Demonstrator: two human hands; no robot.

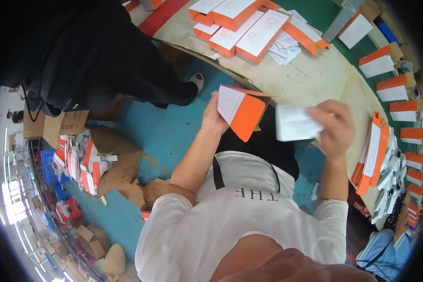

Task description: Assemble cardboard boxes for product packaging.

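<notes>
My left hand (214, 115) grips an orange and white carton (248, 116) by its white side, holding it over my lap. An orange flap and brown inner cardboard show at the carton's right end. To the right of it, my right hand (334, 126) pinches a folded white leaflet (290, 124) between thumb and fingers. The hand is slightly smeared by motion. A gap separates leaflet and carton. More leaflets (284, 49) lie fanned on the worktable (336, 80), beside several stacked orange and white cartons (263, 35).
Flattened orange cartons (372, 152) and white plastic parts (391, 185) lie at the table's right. Along the green belt (369, 87) stand several cartons (391, 89). A person in dark clothes (103, 56) stands at left, near a cardboard box (120, 164) filled with orange and white packaging.
</notes>
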